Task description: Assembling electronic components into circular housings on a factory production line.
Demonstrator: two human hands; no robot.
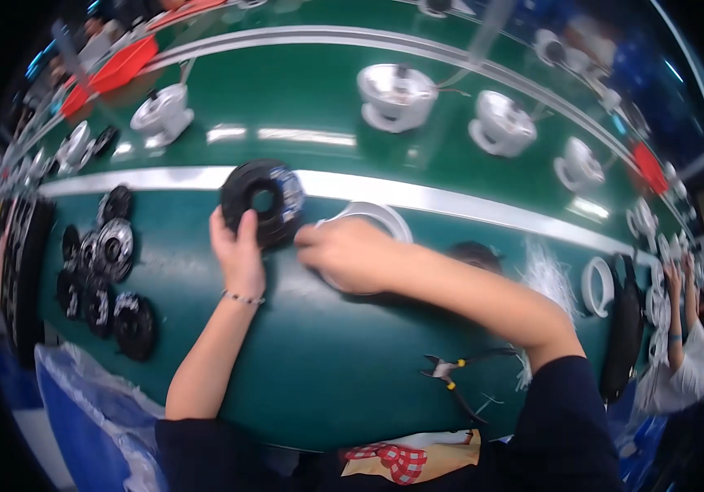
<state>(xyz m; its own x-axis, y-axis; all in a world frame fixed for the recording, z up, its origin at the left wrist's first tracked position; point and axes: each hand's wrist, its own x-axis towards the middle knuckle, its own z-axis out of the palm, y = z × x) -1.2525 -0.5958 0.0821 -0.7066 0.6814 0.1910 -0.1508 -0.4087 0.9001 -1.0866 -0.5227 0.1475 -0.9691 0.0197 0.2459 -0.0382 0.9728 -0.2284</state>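
Observation:
My left hand (241,246) grips a round black part (244,184) with a hole through its middle and a silvery patch on its right side. That part is tilted up above the green bench, near its far white edge. Just to the right, my right hand (348,254) is closed in a pinch, its fingertips close to the black part's rim. Motion blurs it, and what it pinches, if anything, is too small to make out. Behind and partly under that hand lies a white ring (385,216). Below my right forearm are cutting pliers (444,369) with opened jaws.
Several similar black round parts (114,250) lie at the left. To the right are white ties (549,275), another white ring (598,287) and a dark part (475,254) beside my forearm. White housings (397,97) stand on the green belt (286,98) beyond. Another person (684,353) works at far right.

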